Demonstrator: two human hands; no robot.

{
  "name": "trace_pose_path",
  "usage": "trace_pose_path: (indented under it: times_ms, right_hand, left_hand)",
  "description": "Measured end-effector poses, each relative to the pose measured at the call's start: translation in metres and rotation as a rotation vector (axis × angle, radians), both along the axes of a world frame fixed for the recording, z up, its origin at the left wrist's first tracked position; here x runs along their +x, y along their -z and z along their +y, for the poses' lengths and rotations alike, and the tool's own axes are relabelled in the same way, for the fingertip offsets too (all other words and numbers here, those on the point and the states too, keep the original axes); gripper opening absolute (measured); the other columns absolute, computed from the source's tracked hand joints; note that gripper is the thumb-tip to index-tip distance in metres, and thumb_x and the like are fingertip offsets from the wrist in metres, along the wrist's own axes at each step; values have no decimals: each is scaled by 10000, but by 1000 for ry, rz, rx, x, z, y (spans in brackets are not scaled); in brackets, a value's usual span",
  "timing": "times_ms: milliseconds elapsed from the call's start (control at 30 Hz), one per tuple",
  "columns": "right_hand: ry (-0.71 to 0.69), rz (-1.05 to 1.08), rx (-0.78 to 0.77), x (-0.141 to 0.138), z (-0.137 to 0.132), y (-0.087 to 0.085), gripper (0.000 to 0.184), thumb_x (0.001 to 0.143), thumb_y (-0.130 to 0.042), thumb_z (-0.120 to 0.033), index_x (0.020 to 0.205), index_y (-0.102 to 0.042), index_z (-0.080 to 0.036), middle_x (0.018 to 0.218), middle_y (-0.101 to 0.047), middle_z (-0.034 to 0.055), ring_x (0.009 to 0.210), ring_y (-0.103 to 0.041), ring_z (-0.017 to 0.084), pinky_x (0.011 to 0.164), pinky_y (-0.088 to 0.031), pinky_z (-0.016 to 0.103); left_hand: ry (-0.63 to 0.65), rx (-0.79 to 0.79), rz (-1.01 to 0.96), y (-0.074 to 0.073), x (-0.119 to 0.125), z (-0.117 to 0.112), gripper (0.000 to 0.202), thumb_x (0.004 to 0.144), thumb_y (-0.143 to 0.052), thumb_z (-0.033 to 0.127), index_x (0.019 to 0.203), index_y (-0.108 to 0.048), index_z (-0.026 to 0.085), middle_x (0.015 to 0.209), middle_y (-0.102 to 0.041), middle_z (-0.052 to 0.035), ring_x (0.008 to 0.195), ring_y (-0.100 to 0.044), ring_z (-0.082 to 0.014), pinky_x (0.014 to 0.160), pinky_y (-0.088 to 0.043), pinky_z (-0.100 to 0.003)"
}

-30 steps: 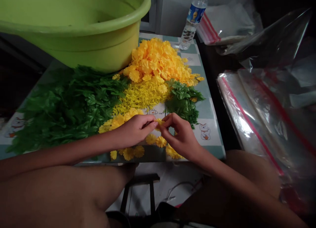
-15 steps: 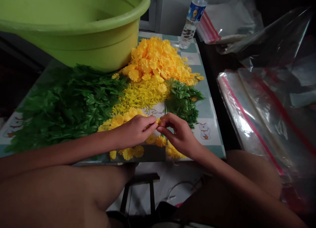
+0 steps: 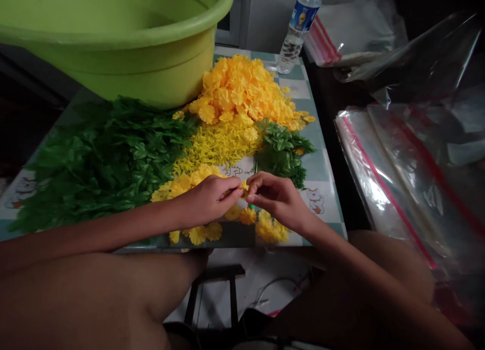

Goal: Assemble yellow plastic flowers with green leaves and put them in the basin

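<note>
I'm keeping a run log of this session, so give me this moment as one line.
left hand: pinches yellow flower | right hand: pinches it too | nearby: green leaves, narrow yellow petals

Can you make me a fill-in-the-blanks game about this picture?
1. The big plastic basin is ____.
2. The left hand and right hand pinch one small ____ piece.
3. The clear plastic bags lie to the ____ of the table.

Missing words: green, yellow, right.
</note>
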State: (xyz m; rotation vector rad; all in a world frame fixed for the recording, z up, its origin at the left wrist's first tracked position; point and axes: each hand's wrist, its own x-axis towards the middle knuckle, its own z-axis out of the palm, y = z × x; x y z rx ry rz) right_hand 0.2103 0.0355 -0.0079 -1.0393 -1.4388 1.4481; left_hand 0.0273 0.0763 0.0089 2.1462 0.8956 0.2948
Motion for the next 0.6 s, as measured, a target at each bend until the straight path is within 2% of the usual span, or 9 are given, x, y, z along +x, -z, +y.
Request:
trace_pose_path:
  times_ms: [133, 367, 500, 600]
  right_hand:
    - [31, 9, -56, -2, -1, -1, 124, 761, -655, -220, 718, -559, -156, 794, -541, 21, 747, -517, 131, 678, -418, 275]
    - [61, 9, -89, -5, -3, -1, 141, 773, -629, -240, 720, -528, -156, 779, -532, 24, 711, -512, 131, 665, -418, 295]
    - [97, 45, -108, -7, -3, 3, 177, 752, -644, -233, 704, -483, -174, 737, -510, -3, 679, -499, 116, 646, -417, 283]
    - [123, 144, -182, -9, -3, 7, 200, 713, -663, -206, 786, -477, -190, 762, -495, -23, 687, -506, 107, 640, -436, 269]
  left_hand:
    - [-13, -2, -3, -1, -1, -1, 257, 871, -414, 234, 622, -414, 170, 520, -313, 73, 473, -318, -67, 473, -240, -205]
    - [-23, -20, -17, -2, 0, -1, 251, 863, -428, 225, 618, -424, 169, 523, -304, 74, 472, -310, -66, 464, -234, -200]
    - [27, 40, -48, -1, 1, 0, 243, 871, -426, 192, 629, -412, 171, 525, -288, 78, 467, -294, -61, 471, -233, -202]
    - [94, 107, -56, 0, 1, 3, 215, 872, -419, 161, 657, -433, 168, 532, -285, 79, 463, -295, -58, 481, -229, -212]
